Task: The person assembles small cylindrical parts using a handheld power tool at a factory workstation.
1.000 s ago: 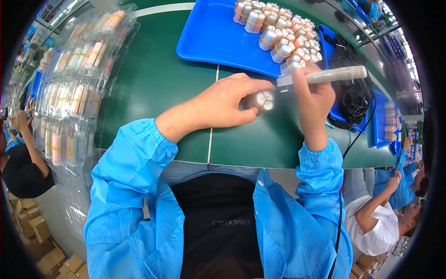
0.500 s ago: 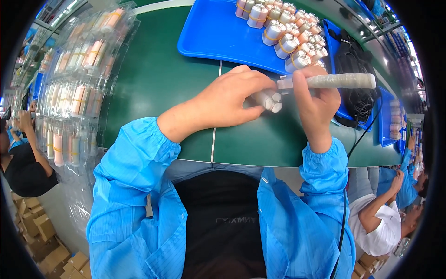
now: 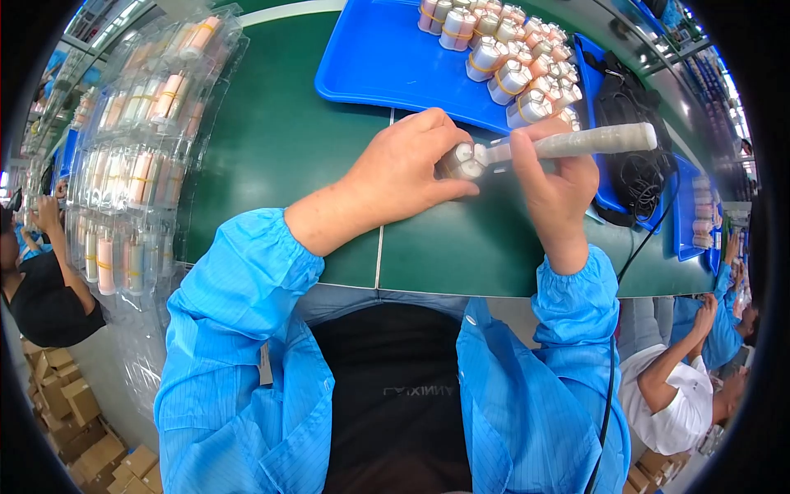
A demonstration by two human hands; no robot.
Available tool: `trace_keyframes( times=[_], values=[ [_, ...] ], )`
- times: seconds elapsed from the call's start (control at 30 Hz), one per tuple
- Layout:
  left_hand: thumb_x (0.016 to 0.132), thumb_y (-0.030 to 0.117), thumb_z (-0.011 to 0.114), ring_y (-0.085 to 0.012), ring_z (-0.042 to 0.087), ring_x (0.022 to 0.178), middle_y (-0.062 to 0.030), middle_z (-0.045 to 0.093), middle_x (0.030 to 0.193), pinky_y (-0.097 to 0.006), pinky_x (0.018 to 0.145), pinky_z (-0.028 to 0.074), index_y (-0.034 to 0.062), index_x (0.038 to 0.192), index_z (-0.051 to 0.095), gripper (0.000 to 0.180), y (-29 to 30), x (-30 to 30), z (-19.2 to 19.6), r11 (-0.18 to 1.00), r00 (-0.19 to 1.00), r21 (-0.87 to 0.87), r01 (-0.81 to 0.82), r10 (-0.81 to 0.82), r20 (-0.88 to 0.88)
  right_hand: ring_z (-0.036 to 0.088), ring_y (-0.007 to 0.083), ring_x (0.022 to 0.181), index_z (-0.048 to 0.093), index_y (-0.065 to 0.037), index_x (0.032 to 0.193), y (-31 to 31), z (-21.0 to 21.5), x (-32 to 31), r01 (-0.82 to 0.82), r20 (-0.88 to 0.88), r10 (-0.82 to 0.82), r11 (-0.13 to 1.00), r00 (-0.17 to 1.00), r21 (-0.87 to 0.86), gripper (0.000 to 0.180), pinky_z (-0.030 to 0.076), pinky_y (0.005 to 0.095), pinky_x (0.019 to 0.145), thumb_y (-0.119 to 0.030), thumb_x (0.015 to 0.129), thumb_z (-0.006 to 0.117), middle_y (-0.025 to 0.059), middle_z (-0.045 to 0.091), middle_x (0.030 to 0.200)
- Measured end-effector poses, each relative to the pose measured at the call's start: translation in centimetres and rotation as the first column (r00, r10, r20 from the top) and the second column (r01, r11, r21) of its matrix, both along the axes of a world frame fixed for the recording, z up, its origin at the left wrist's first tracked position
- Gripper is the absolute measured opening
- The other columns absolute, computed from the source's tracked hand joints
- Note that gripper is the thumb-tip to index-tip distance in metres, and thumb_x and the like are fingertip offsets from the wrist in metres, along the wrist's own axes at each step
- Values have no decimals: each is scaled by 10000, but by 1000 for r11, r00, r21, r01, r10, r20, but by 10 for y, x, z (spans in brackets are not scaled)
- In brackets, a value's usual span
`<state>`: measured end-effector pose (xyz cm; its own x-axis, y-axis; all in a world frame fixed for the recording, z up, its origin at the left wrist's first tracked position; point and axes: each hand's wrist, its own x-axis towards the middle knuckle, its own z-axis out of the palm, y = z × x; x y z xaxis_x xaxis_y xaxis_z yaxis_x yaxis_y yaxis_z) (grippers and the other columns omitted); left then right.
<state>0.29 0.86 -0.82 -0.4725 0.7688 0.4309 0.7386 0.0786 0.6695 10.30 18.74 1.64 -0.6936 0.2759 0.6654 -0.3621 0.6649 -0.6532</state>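
Observation:
My left hand [image 3: 401, 165] is closed around a small bundle of cylindrical battery cells [image 3: 466, 162], whose pale round ends face up and toward me. In my right hand [image 3: 561, 189] is a tool with a whitish wrapped handle [image 3: 605, 140], gripped between thumb and fingers and lying almost level. Its narrow, pale front end points left and reaches the right side of the bundle's ends. Whether the tip touches the cells I cannot tell, as it is blurred. Both hands are above the green tabletop [image 3: 280, 140].
A blue tray [image 3: 370, 62] with several banded cell bundles [image 3: 494, 62] lies beyond my hands. Stacked clear plastic trays [image 3: 140, 173] holding bundles stand left. On the right are a black bag and cables [image 3: 629, 148] and another blue tray [image 3: 685, 214]. Other people sit at both sides.
My left hand has turned the bundle so its ends face more upward. The tool's front end has moved left to the bundle, and its handle end has risen slightly.

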Motion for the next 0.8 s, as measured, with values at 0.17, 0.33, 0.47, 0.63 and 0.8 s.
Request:
trace_keyframes(
  times=[0.17,0.33,0.47,0.63,0.8],
  values=[
    [716,195,876,-206,605,776,-69,587,938,-322,660,516,39,1065,652,443,1,0,0,1000,999,12,-4,5,-39,613,106,653,652,-28,840,1,-1,0,13,16,-13,999,1000,33,138,472,249,578,-33,827,789,39,660,746],
    [717,248,863,-268,623,858,-94,598,987,-371,726,529,36,1066,654,459,0,0,1,1000,999,-17,-9,8,-52,633,114,668,657,-25,851,0,-1,0,28,24,-29,999,999,42,134,488,250,591,-59,837,787,46,673,753],
    [721,299,848,-317,635,920,-111,605,1016,-409,772,537,31,1066,659,476,-1,0,2,999,1000,-42,-6,5,-29,661,130,698,675,-18,872,-1,5,2,58,156,-49,997,987,-55,127,511,261,618,-98,859,774,60,698,773],
    [724,303,847,-314,634,905,-108,603,1005,-408,762,534,32,1066,660,475,-1,-1,0,1000,999,-28,-5,4,-53,669,138,705,686,-13,878,-1,6,3,67,159,-63,998,985,-17,130,520,268,632,-104,857,776,64,705,775],
    [724,245,874,-236,628,832,-84,618,989,-339,694,530,31,1078,650,470,-1,-2,0,1000,996,0,-6,6,-90,668,140,705,684,-11,890,-2,7,2,56,175,-47,997,983,-50,149,525,266,639,-123,861,778,71,706,800]
  ],
)
